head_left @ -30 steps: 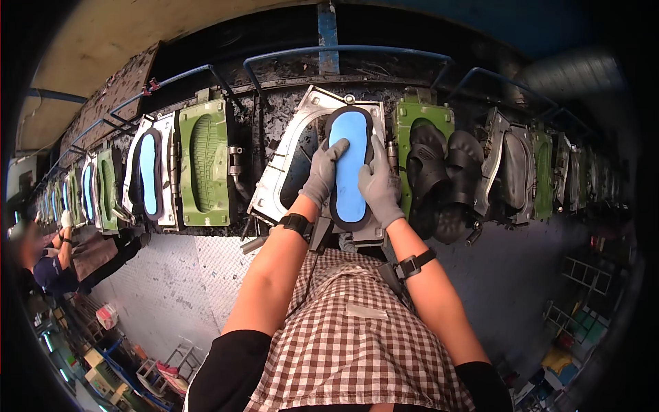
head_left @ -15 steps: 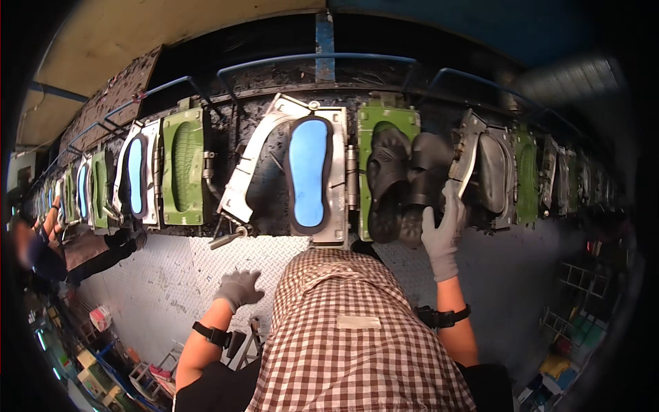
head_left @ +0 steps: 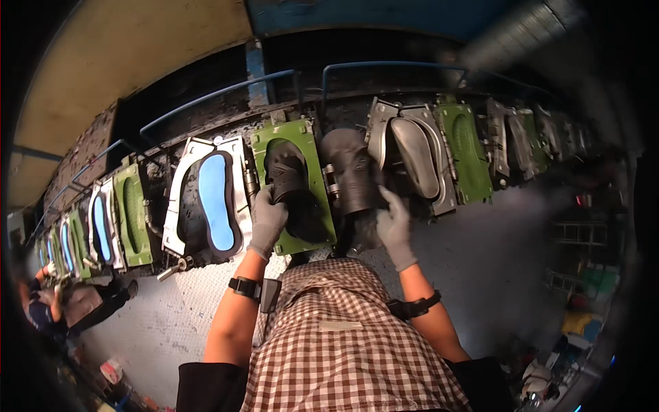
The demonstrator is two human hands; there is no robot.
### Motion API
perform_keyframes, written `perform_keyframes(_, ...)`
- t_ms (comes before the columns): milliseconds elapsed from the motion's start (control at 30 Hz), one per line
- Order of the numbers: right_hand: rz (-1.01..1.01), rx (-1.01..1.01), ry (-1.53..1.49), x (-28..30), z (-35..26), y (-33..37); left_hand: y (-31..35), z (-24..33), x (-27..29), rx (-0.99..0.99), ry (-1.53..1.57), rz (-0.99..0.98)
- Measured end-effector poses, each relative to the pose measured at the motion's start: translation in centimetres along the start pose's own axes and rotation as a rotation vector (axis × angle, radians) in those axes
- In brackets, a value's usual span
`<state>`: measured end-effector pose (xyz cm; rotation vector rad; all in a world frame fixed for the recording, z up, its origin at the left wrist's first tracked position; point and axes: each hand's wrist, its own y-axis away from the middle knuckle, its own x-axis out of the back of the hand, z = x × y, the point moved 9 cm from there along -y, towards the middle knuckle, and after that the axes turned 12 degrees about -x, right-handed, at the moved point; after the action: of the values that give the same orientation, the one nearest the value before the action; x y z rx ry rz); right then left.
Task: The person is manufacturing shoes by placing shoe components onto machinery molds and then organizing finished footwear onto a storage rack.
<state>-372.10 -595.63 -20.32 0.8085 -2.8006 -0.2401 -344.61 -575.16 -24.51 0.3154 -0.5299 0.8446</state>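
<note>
Plain grey gloves (head_left: 264,237) are covering the left hand (head_left: 270,218) and the right hand (head_left: 395,225). A black strap (head_left: 243,287) is circling the left forearm, with a small dark grey box (head_left: 270,295) sitting against it. Another black strap (head_left: 414,306) is wrapping the right forearm, perhaps carrying a buckle, though shadow is blurring it. Black sleeves (head_left: 209,384) are showing higher up. A brown-and-white checked apron (head_left: 343,367) is covering the front, bearing a pale, rectangular patch (head_left: 341,325).

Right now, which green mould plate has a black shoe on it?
The green plate by the left hand: a black shoe lies on it, while the nearest green plates either side show bare hollows.
</note>
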Motion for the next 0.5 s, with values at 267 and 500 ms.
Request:
perform_keyframes(267, -0.130, 0.108, -0.017, 3.1, -2.2, -3.3, 6.7, 6.3, 0.9, -0.117, 0.234, 0.346)
perform_keyframes(500, -0.190, -0.009, -0.145, 3.4, 0.5, -4.6, 10.3, 9.3, 0.8, -0.067, 0.176, 0.411)
